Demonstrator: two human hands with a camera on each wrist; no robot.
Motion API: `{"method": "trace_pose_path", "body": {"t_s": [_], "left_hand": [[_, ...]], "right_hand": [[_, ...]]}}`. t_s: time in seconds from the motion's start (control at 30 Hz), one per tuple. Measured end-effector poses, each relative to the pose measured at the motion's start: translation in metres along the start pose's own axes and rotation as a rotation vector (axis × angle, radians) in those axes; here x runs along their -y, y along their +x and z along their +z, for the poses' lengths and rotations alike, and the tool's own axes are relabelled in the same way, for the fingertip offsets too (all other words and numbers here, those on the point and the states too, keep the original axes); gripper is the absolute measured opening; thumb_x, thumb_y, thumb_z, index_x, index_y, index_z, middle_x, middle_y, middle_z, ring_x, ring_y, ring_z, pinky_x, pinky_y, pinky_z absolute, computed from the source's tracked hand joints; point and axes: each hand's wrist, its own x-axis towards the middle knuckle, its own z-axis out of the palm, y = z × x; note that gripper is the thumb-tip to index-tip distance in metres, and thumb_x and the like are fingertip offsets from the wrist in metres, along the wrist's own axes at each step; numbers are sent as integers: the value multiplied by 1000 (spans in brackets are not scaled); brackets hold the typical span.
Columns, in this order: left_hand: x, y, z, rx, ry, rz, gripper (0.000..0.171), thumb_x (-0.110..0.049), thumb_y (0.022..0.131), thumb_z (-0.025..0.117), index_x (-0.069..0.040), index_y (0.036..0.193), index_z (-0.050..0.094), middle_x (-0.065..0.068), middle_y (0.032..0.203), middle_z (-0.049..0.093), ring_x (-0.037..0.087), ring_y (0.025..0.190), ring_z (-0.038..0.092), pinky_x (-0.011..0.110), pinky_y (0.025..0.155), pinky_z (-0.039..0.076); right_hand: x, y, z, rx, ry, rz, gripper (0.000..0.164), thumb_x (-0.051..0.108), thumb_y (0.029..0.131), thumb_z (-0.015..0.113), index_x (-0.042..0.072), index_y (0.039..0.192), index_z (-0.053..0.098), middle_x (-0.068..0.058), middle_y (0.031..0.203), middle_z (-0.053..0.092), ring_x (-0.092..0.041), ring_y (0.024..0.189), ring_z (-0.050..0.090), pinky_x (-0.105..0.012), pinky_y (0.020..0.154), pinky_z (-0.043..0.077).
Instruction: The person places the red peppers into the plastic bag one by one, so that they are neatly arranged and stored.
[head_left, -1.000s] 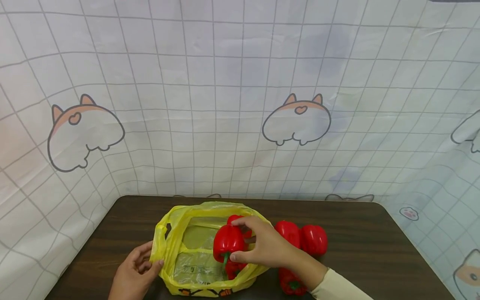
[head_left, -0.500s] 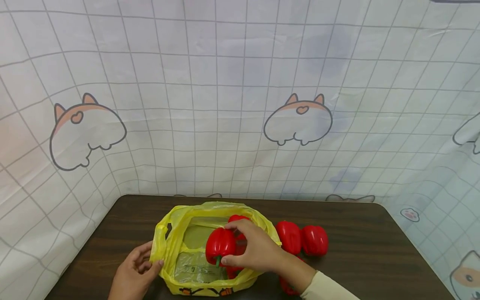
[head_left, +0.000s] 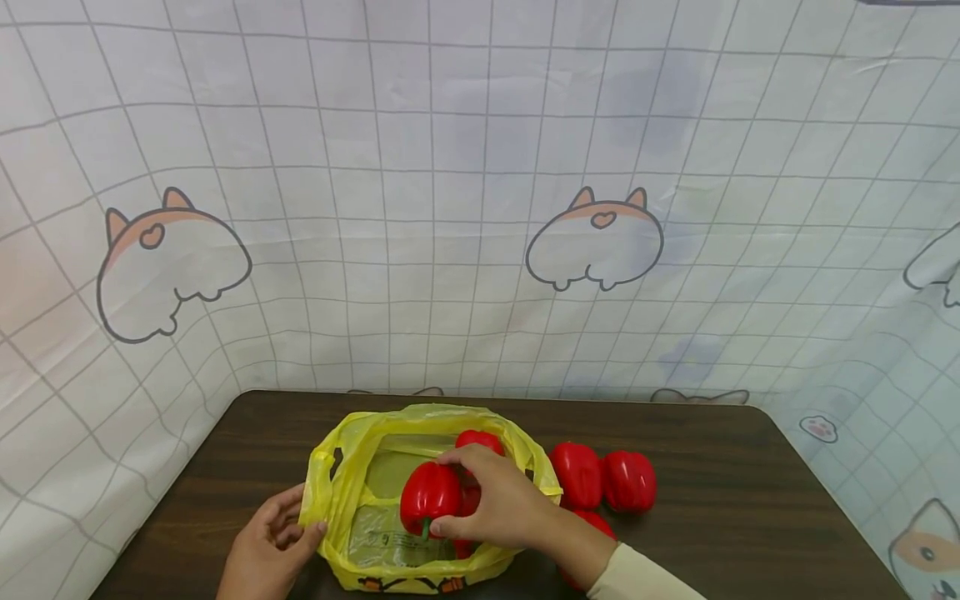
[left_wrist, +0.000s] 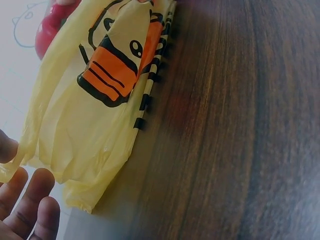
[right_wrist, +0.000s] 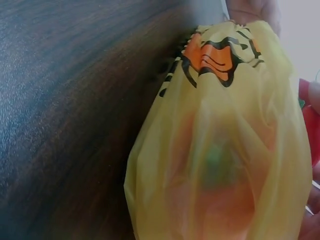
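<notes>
A red bell pepper (head_left: 429,496) with a green stem is gripped between the thumb and fingers of my right hand (head_left: 502,504), inside the mouth of a yellow plastic bag (head_left: 330,500). Behind and under that hand, other red bell peppers (head_left: 480,440) lie in the bag, partly hidden. My left hand (head_left: 266,542) pinches the bag's left edge. In the left wrist view, the thumb and fingertips (left_wrist: 37,185) hold the thin plastic. Through the bag wall (right_wrist: 150,185) in the right wrist view, a blurred red shape with a green patch shows.
Right of the bag on the dark wooden table (head_left: 712,500) lie more red bell peppers (head_left: 628,481), one partly covered by my right forearm. A white gridded cloth (head_left: 450,208) with cartoon animals hangs behind the table.
My right hand has moved left and slightly down with the bell pepper, farther toward the middle of the bag's mouth. The left hand stays at the bag's edge.
</notes>
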Motion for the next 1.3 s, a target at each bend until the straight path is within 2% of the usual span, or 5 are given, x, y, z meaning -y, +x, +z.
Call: {"method": "trace_pose_path", "body": {"t_s": [0.1,0.23,0.43,0.73,1.3], "left_hand": [[0,0,0,0,4,1,76,-30,92,81,0,151,43,25,136,59,22,95,70,31,75,58],[0,0,0,-5,11,4,76,-29,92,81,0,150,43,25,135,60,21,94,70,31,75,58],[-1,-2,0,-12,13,4,74,-27,92,81,-1,150,44,24,135,60,21,94,70,30,75,58],[1,-3,1,-7,-18,-14,75,-27,92,81,-2,151,43,26,140,55,22,96,70,30,76,59],[1,-2,2,-10,-7,-5,75,-24,92,81,0,151,42,28,139,56,22,94,71,30,76,59]], "right_hand": [[-1,1,2,-7,-67,0,70,55,82,82,25,140,57,5,136,57,-21,121,56,-33,84,56],[-1,2,5,-21,-152,-24,70,60,82,80,27,140,59,7,134,58,-16,122,54,-36,90,55],[-2,4,10,-36,-209,-59,68,63,83,77,28,139,60,12,130,59,-15,123,51,-44,98,50],[-6,4,15,-43,-235,-69,67,62,82,79,30,139,61,15,126,62,-18,125,49,-55,108,37],[-10,2,26,-9,-281,-24,70,68,79,78,31,137,64,18,121,64,-15,121,47,-51,103,36]]}}
